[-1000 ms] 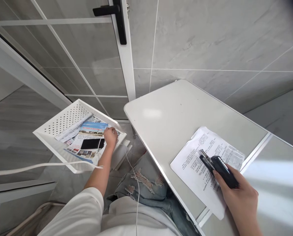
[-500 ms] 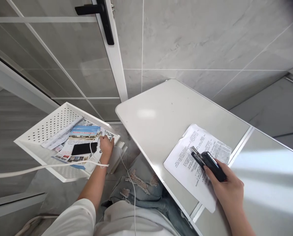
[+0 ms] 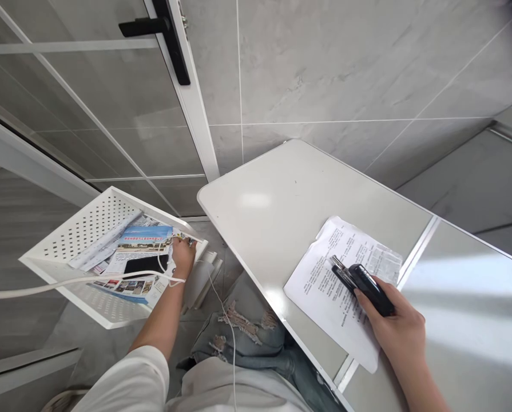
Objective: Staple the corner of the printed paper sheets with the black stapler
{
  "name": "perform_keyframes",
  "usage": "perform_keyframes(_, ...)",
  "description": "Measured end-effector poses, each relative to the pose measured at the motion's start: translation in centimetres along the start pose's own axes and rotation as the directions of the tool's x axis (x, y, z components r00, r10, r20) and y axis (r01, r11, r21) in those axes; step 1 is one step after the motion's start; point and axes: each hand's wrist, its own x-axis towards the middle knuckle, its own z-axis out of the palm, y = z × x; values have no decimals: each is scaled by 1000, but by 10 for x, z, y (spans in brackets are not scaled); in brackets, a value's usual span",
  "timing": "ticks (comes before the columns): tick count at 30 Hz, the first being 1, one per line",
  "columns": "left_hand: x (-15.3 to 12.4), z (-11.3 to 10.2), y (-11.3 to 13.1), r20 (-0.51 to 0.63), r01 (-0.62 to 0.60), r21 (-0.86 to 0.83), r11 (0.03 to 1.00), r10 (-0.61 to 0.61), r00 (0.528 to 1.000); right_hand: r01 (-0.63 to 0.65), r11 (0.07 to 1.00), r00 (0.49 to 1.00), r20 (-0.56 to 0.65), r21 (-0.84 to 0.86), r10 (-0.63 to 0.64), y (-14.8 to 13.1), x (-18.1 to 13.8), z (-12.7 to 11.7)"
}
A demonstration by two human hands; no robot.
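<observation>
My right hand [image 3: 404, 332] is wrapped round a black stapler [image 3: 369, 288], holding it just over the printed sheets of paper [image 3: 316, 283] on the table. The stapler's metal jaw end points to the upper left, and its two arms stand apart. At the left, my left hand [image 3: 183, 254] reaches into the near right corner of a white perforated basket [image 3: 45, 272]. Its fingers are curled down, and what they hold, if anything, is hidden. Beside that hand lie a black phone [image 3: 146, 265], a printed leaflet [image 3: 144, 234] and a thin white cable [image 3: 161, 254].
The white folding table [image 3: 256, 229] has a metal seam across it. A thick white cord [image 3: 67, 282] passes over the basket. A glass door with a black handle [image 3: 170, 34] stands behind, next to a grey tiled wall [image 3: 324, 63]. Another thin cord hangs over my lap.
My view has shifted slightly, so the basket and my left hand sit a little differently. My right hand and the stapler keep almost the same place over the paper.
</observation>
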Motion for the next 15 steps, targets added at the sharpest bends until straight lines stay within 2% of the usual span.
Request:
perform_keyframes(6,-3,-3,1,-26,4,6,1000,-4,1000,25,1000,1000,1,10,-25,2,0,1)
perform_keyframes(9,-4,-2,2,-2,11,-34,999,-11,1000,27,1000,1000,-1,3,-27,2,1,1)
perform_keyframes(12,-3,-3,2,7,71,-242,968,-71,997,26,1000,1000,-3,1,-26,2,1,1)
perform_keyframes(15,-2,-6,1,-4,159,-451,878,-181,984,18,1000,1000,-8,8,-18,2,0,1)
